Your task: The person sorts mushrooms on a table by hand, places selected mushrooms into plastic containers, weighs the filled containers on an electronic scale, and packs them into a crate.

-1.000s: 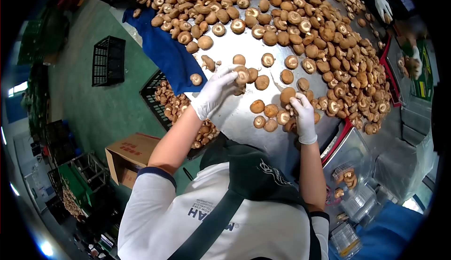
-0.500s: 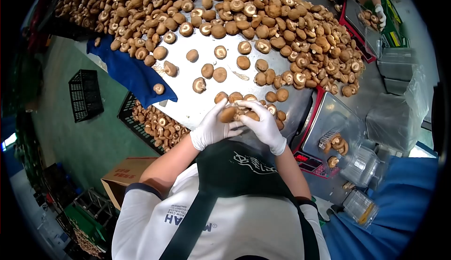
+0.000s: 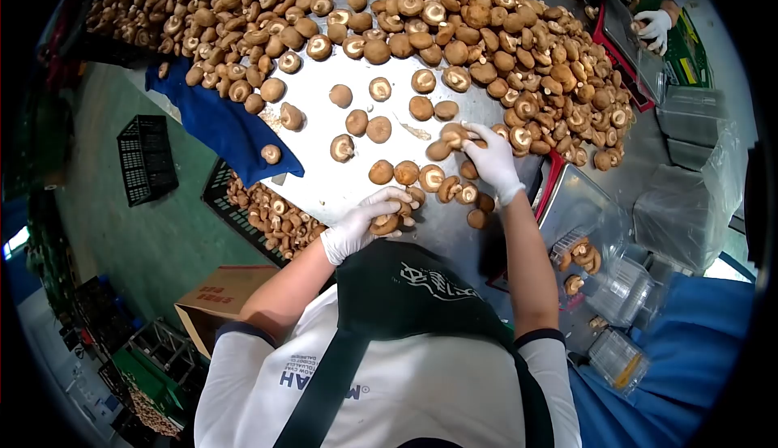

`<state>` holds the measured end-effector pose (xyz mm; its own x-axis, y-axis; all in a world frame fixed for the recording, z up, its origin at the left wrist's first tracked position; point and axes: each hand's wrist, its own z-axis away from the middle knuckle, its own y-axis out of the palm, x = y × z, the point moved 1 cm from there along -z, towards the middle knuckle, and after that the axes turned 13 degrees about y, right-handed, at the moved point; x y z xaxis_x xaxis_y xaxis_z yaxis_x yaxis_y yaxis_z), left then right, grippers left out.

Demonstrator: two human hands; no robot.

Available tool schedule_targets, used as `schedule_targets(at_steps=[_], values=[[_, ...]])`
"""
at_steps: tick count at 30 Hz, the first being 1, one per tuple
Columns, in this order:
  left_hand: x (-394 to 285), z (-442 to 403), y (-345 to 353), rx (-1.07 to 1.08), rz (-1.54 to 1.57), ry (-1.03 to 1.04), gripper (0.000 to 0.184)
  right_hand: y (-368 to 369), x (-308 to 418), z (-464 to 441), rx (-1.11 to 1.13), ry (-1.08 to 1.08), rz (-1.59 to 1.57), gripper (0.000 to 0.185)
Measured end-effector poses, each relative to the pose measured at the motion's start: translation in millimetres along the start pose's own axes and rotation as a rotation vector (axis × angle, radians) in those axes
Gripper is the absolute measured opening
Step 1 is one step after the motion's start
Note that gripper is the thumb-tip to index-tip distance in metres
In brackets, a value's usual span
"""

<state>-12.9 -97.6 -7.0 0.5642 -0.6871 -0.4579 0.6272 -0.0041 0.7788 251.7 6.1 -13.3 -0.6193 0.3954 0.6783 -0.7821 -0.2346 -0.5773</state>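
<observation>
White-gloved, my left hand [image 3: 369, 223] is low over the near edge of the metal table, fingers curled around a few shiitake mushrooms [image 3: 384, 224]. My right hand [image 3: 492, 162], also gloved, reaches to the right part of the table. Its thumb and fingers close on shiitake mushrooms [image 3: 454, 134]; how many it grips is partly hidden. Between the hands lies a loose row of brown-capped shiitakes [image 3: 406, 173], some showing pale gills. More single mushrooms [image 3: 378, 130] are spread over the bare metal [image 3: 316, 172] beyond.
A big heap of shiitakes [image 3: 478, 14] covers the far side. At right, a red scale [image 3: 559, 197] carries a clear tray with mushrooms [image 3: 582, 255]. A black crate [image 3: 217, 193] of mushrooms stands left, by a blue cloth [image 3: 219, 124]. A co-worker's gloved hand [image 3: 653, 30] is top right.
My hands have separated. The right one moved up and right from the left and now grips mushrooms on the table; the left lowered slightly, keeping mushrooms. The co-worker's hands shifted too.
</observation>
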Motion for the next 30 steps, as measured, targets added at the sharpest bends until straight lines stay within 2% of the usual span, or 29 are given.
schedule_targets(at_steps=[1, 2, 5, 6, 10, 14, 15, 18, 21, 22, 25, 28, 30], values=[[-1.5, -3.2, 0.6, 0.003, -0.002, 0.001, 0.025, -1.7, -4.9, 3.9, 0.066, -0.042, -0.25, 0.029], [-3.2, -6.0, 1.6, 0.007, -0.006, 0.002, 0.025, -1.7, -11.1, 11.7, 0.144, 0.021, -0.427, 0.023], [-6.4, -17.4, 10.9, -0.031, -0.077, -0.016, 0.027, 3.3, -8.5, 38.0, 0.046, 0.109, -0.526, 0.02], [-3.4, -22.4, 9.2, -0.029, -0.121, 0.013, 0.032, 8.8, -7.6, 41.8, -0.06, -0.01, -0.473, 0.021], [1.3, -25.6, -1.3, -0.012, -0.102, -0.007, 0.029, 20.2, 18.2, 45.0, -0.257, -0.154, -0.24, 0.024], [2.1, -11.3, 0.1, -0.083, -0.017, -0.019, 0.024, 48.1, 53.9, 22.4, -0.167, -0.123, 0.159, 0.044], [1.6, -6.7, -0.1, -0.103, -0.023, -0.019, 0.024, 59.7, 60.0, 16.6, -0.186, -0.2, 0.244, 0.045], [-1.8, 5.2, -2.4, -0.139, -0.047, 0.012, 0.027, 84.3, 72.4, 4.5, -0.107, -0.235, 0.455, 0.041], [-8.0, 17.1, -8.1, -0.153, -0.032, 0.038, 0.029, 82.7, 66.9, -5.9, -0.14, -0.158, 0.245, 0.036], [-12.6, 20.2, -6.9, -0.158, -0.024, 0.049, 0.031, 78.4, 60.5, -7.6, -0.13, -0.147, 0.04, 0.036], [-21.3, 23.0, -4.6, -0.162, -0.012, 0.067, 0.034, 60.0, 50.8, 5.1, 0.162, -0.047, -0.483, 0.037], [-20.4, 12.3, -11.9, -0.129, -0.042, 0.078, 0.04, 39.7, 47.1, 28.4, 0.311, 0.048, -0.451, 0.034], [-21.3, 7.8, -14.2, -0.101, -0.124, 0.024, 0.043, 36.9, 48.7, 51.3, 0.354, -0.007, -0.413, 0.032]])
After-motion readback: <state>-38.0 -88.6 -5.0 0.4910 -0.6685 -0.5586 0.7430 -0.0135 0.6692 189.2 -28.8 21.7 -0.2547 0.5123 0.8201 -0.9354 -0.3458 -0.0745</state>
